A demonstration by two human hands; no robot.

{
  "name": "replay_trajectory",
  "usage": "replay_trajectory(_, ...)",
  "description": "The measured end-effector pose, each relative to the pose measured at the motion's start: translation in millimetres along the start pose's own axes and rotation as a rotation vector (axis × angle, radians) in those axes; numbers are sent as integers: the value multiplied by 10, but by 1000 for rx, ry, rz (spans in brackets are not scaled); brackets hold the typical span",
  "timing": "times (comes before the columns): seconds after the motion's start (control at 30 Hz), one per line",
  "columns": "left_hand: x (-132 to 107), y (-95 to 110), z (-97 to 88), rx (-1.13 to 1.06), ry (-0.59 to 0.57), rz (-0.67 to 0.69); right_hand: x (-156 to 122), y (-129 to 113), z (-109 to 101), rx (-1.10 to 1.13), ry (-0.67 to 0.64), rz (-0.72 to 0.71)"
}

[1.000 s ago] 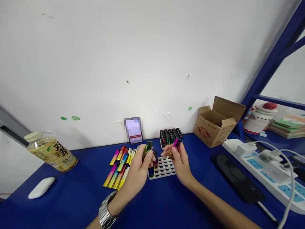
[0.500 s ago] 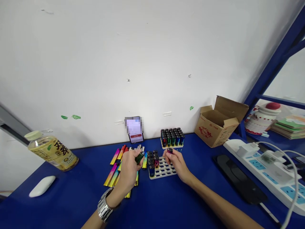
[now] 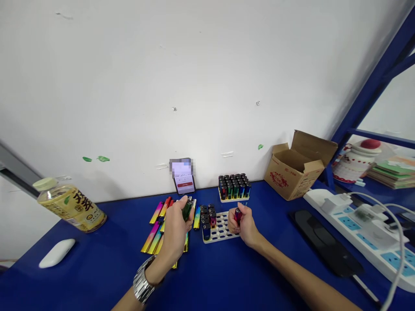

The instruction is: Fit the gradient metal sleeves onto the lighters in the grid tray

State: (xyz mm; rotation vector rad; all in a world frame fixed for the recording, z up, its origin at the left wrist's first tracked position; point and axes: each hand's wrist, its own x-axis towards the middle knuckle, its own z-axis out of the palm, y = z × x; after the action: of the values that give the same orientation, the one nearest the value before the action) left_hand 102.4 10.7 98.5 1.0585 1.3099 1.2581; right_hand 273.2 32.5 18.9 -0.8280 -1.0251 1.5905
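My left hand [image 3: 174, 230] is closed round a dark green lighter [image 3: 187, 209], held above a row of rainbow-coloured lighters [image 3: 161, 229] lying flat on the blue table. My right hand [image 3: 244, 223] pinches a purple-red lighter [image 3: 237, 214] upright at the right side of a white holed tray [image 3: 222, 229]. Several lighters stand in the tray's left columns [image 3: 207, 217]. Behind it stands a second tray full of lighters [image 3: 234, 187].
A phone [image 3: 183, 178] leans on the white wall. A tea bottle [image 3: 69, 204] and a white mouse [image 3: 56, 253] lie at the left. An open cardboard box [image 3: 298, 165], a black pad [image 3: 326, 246] and a power strip [image 3: 363, 229] sit at the right.
Both hands have come down from in front of the tray. My left hand moved left over the flat lighters; my right hand lowered its lighter to the tray's right side.
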Motion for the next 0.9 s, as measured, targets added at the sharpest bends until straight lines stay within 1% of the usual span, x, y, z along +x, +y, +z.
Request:
replay_trajectory(0.13,-1,-15,1,28,-43,38,-25,-59,53,2,85,30)
replay_trajectory(0.33,-22,42,0,26,-20,32,-56,-130,98,4,88,82)
replay_trajectory(0.43,-27,58,-2,60,-35,55,-53,-123,88,2,87,94)
replay_trajectory(0.6,-32,64,-6,113,-32,85,-48,-95,84,-50,129,106)
replay_trajectory(0.67,-32,65,-9,137,-30,85,-57,-87,95,-68,102,96)
replay_trajectory(0.73,-29,65,-9,155,-22,82,-78,-83,112,-101,23,50)
replay_trajectory(0.83,-17,61,-5,146,15,76,-123,-86,135,-193,-95,-73)
replay_trajectory(0.9,-7,52,-3,134,33,94,-151,-99,139,-318,-136,-164)
